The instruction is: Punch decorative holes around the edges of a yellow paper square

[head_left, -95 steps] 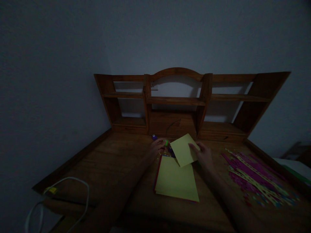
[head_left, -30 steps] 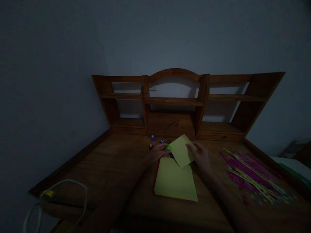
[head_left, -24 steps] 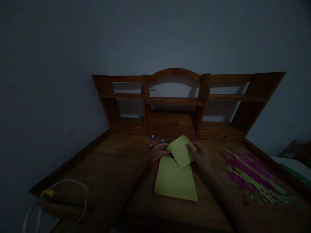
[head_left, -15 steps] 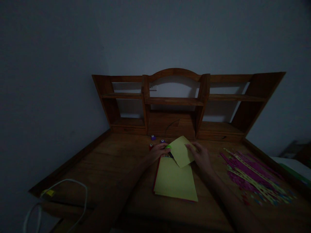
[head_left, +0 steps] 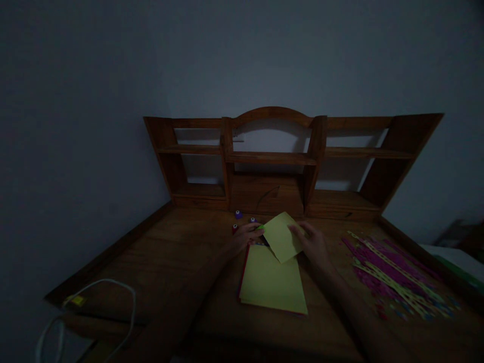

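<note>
My right hand [head_left: 313, 242] pinches a yellow sheet of paper [head_left: 282, 237] by its right side, thumb on top. The sheet is held tilted above the desk. At its left corner, my left hand [head_left: 245, 237] is closed around a small tool with a bright green part [head_left: 261, 228]; a dark part shows just under the paper. The fingers and sheet hide most of this tool, so its kind cannot be made out. Below both hands lies a stack of yellow paper [head_left: 273, 282] with a red edge along its left side.
Purple spools of thread [head_left: 238, 214] and a red spool [head_left: 235, 228] stand beyond my left hand. To the right lie magenta and yellow paper strips [head_left: 393, 267] with holes. A wooden shelf unit [head_left: 270, 158] backs the desk. A white cable [head_left: 113, 281] loops at the left front.
The green part in my left hand shows slightly less and looks flatter. Both hands and the sheet stay almost in place.
</note>
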The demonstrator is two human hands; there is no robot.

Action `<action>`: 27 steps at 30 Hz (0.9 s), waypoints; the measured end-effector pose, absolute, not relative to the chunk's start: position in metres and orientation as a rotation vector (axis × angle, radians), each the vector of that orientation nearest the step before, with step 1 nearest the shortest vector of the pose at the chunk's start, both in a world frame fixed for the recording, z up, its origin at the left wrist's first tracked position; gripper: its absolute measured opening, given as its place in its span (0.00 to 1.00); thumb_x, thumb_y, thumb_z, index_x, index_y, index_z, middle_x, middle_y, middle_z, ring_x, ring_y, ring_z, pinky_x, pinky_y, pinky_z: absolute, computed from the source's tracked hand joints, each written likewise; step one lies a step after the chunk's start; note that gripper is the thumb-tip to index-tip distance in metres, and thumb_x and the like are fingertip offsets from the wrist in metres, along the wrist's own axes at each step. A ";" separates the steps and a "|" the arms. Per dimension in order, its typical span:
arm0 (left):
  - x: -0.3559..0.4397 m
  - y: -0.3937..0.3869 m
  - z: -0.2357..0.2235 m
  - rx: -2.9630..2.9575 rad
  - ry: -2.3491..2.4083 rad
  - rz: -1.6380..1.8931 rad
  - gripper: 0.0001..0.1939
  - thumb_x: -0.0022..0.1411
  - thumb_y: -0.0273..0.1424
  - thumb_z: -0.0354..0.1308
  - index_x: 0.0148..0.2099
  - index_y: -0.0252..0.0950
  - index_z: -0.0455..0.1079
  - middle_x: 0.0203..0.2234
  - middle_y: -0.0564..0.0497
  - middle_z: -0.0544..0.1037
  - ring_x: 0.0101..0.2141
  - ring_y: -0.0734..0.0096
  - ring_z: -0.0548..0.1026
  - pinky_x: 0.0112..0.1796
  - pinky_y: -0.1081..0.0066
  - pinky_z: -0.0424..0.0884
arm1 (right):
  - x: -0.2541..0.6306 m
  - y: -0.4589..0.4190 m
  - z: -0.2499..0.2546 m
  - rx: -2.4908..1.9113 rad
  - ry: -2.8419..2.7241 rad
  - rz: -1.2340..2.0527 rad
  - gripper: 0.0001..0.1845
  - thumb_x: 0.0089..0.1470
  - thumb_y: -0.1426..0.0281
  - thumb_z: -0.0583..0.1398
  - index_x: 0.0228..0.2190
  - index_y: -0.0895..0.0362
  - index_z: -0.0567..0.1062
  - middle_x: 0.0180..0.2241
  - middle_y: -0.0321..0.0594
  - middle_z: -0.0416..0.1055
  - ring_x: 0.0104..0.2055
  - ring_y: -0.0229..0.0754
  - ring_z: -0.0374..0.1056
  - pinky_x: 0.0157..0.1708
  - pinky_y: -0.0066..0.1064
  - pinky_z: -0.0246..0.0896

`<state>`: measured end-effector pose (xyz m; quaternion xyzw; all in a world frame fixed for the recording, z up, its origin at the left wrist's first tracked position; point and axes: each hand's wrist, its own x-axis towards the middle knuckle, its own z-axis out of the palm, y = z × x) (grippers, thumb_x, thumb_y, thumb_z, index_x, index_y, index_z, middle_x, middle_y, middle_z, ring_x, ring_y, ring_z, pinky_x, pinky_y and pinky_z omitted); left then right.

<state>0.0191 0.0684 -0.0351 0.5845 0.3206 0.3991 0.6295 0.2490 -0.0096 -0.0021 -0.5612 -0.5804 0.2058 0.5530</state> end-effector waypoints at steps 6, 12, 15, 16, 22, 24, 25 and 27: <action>0.019 0.074 -0.040 1.361 0.762 0.908 0.25 0.51 0.44 0.66 0.44 0.31 0.74 0.27 0.52 0.72 0.20 0.82 0.58 0.22 0.75 0.50 | 0.249 -0.010 -0.002 -1.322 -1.393 0.501 0.22 0.52 0.51 0.60 0.35 0.57 0.78 0.31 0.43 0.77 0.31 0.46 0.70 0.27 0.31 0.61; 0.017 0.079 -0.044 1.410 0.767 0.892 0.24 0.52 0.45 0.65 0.43 0.30 0.74 0.28 0.51 0.73 0.20 0.83 0.59 0.21 0.76 0.50 | 0.247 -0.010 -0.003 -1.323 -1.396 0.537 0.22 0.52 0.51 0.60 0.35 0.57 0.77 0.30 0.42 0.76 0.30 0.46 0.70 0.27 0.30 0.61; 0.016 0.077 -0.042 1.434 0.771 0.884 0.23 0.52 0.45 0.65 0.42 0.31 0.74 0.28 0.50 0.74 0.21 0.82 0.62 0.21 0.78 0.51 | 0.247 -0.010 -0.003 -1.319 -1.416 0.529 0.22 0.53 0.51 0.59 0.34 0.57 0.77 0.30 0.41 0.76 0.31 0.45 0.70 0.27 0.30 0.60; 0.015 0.076 -0.040 1.443 0.774 0.883 0.23 0.52 0.45 0.64 0.42 0.31 0.74 0.29 0.50 0.74 0.22 0.82 0.63 0.21 0.78 0.52 | 0.247 -0.010 -0.004 -1.321 -1.422 0.530 0.22 0.53 0.51 0.59 0.34 0.57 0.77 0.30 0.41 0.76 0.30 0.45 0.70 0.26 0.30 0.60; 0.013 0.069 -0.032 1.513 0.807 0.887 0.22 0.52 0.46 0.63 0.42 0.33 0.75 0.29 0.50 0.75 0.24 0.79 0.66 0.22 0.78 0.55 | 0.249 -0.008 -0.006 -1.315 -1.451 0.536 0.22 0.53 0.51 0.59 0.34 0.58 0.77 0.29 0.41 0.76 0.30 0.45 0.70 0.26 0.30 0.60; 0.013 0.068 -0.030 1.530 0.812 0.899 0.22 0.53 0.46 0.63 0.41 0.33 0.75 0.30 0.50 0.76 0.25 0.78 0.68 0.23 0.78 0.57 | 0.249 -0.008 -0.006 -1.316 -1.467 0.541 0.22 0.54 0.51 0.58 0.34 0.58 0.77 0.29 0.42 0.76 0.30 0.45 0.70 0.26 0.30 0.60; 0.013 0.068 -0.030 1.534 0.815 0.904 0.22 0.53 0.45 0.63 0.41 0.33 0.75 0.31 0.49 0.77 0.26 0.76 0.70 0.24 0.78 0.59 | 0.249 -0.008 -0.006 -1.318 -1.475 0.543 0.22 0.54 0.51 0.58 0.34 0.58 0.77 0.29 0.42 0.76 0.29 0.45 0.70 0.26 0.30 0.60; 0.014 0.069 -0.030 1.535 0.811 0.915 0.21 0.53 0.45 0.64 0.41 0.33 0.75 0.33 0.47 0.78 0.30 0.72 0.73 0.28 0.76 0.63 | 0.248 -0.008 -0.006 -1.324 -1.498 0.532 0.22 0.54 0.52 0.58 0.34 0.58 0.77 0.29 0.41 0.76 0.28 0.44 0.70 0.26 0.30 0.60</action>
